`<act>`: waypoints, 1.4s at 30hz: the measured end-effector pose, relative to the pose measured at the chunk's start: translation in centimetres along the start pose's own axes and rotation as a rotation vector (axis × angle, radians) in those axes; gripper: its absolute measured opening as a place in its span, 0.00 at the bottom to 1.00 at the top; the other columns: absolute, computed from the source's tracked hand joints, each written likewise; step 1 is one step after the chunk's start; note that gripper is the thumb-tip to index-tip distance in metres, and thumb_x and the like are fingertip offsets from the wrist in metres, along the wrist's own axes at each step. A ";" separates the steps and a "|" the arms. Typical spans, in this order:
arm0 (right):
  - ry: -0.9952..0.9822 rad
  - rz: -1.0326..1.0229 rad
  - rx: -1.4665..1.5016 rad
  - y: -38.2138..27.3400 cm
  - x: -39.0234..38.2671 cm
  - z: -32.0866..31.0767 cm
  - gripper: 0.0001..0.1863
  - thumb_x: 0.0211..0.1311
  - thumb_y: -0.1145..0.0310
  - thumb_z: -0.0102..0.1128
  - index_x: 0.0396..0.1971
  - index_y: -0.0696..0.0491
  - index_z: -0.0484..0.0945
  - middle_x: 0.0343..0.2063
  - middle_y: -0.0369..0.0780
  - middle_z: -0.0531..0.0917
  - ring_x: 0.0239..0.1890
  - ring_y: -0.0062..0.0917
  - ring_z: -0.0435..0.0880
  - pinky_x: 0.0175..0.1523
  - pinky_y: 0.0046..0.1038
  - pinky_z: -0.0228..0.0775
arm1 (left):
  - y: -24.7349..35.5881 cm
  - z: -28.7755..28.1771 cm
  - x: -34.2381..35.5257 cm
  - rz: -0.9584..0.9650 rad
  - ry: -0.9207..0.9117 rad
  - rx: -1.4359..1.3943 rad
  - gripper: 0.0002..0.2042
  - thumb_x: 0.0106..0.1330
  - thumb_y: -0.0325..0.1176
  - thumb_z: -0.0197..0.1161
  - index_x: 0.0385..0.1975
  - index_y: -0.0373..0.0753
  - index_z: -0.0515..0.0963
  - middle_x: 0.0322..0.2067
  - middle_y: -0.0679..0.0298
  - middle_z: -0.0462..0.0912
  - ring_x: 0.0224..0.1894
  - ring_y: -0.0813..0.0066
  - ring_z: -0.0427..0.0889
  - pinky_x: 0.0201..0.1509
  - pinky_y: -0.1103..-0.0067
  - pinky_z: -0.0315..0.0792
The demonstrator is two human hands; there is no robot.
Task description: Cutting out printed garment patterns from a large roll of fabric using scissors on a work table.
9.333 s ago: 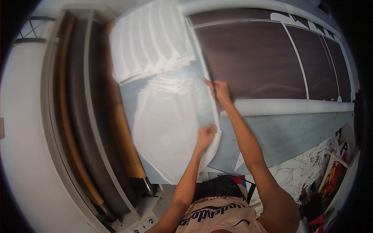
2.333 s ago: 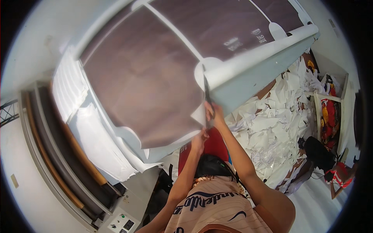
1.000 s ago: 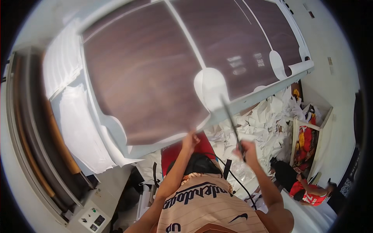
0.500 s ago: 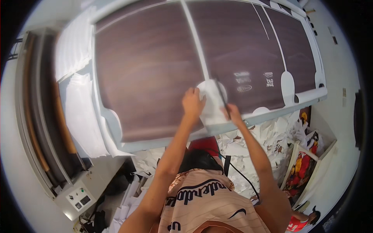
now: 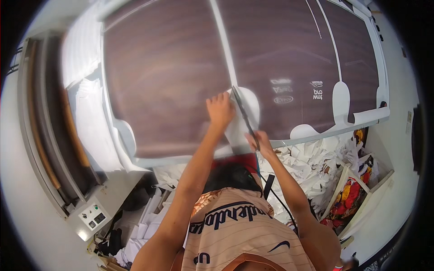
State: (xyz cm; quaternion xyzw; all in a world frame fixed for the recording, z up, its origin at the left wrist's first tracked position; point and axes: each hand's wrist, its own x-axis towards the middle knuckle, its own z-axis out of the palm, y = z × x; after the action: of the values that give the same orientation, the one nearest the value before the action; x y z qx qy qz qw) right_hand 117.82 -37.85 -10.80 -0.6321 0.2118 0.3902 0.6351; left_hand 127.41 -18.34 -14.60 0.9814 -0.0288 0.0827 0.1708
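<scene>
A large sheet of printed paper (image 5: 167,81), with dark brown panels and white strips between them, lies over the table. My left hand (image 5: 220,109) is at the right edge of the left brown panel, its fingers curled on the paper beside a white rounded shape (image 5: 248,101). In my right hand (image 5: 261,142), near the table's front edge, is a long, thin, dark bladed tool (image 5: 245,115). It slants up and left across the white shape, its tip close to the left fingers at the foot of the white strip (image 5: 224,40). The grip end is partly hidden by my fingers.
White paper scraps (image 5: 303,165) are heaped below the table's front edge. A roller machine (image 5: 49,122) with a control panel (image 5: 93,218) stands at the left, near stacked white sheets (image 5: 92,122). To the right is a frame holding colourful printed material (image 5: 348,198).
The bladed tool's tip has swung left and up to the foot of the white strip. My right hand has moved left and slightly nearer me; my left hand has shifted slightly left.
</scene>
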 end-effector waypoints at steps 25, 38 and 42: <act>0.200 -0.058 -0.007 -5.0 6.1 5.8 0.23 0.62 0.49 0.70 0.20 0.51 0.75 0.11 0.31 0.72 0.11 0.16 0.68 0.18 0.23 0.55 | -3.4 0.0 0.3 0.096 -0.230 -0.164 0.06 0.53 0.33 0.65 0.27 0.42 0.77 0.28 0.60 0.83 0.33 0.62 0.83 0.41 0.68 0.68; 0.198 -0.174 0.092 -8.6 10.7 5.6 0.26 0.57 0.51 0.76 0.17 0.55 0.74 0.11 0.31 0.72 0.09 0.14 0.69 0.14 0.20 0.56 | -4.2 0.6 1.2 0.125 -0.198 -0.216 0.07 0.51 0.34 0.67 0.27 0.40 0.77 0.26 0.60 0.82 0.30 0.61 0.82 0.39 0.68 0.67; 0.199 -0.198 0.112 -10.0 12.0 5.7 0.23 0.60 0.52 0.74 0.17 0.51 0.74 0.11 0.31 0.73 0.10 0.15 0.68 0.17 0.21 0.54 | -4.1 0.6 1.6 0.123 -0.180 -0.239 0.07 0.52 0.32 0.67 0.26 0.40 0.76 0.24 0.60 0.81 0.26 0.60 0.80 0.37 0.68 0.67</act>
State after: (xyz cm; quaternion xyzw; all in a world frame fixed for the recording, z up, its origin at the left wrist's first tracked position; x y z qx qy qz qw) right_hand 131.42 -28.52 -12.96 -0.6490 0.2319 0.2487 0.6805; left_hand 129.40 -14.69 -16.26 0.9539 -0.1135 0.0008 0.2779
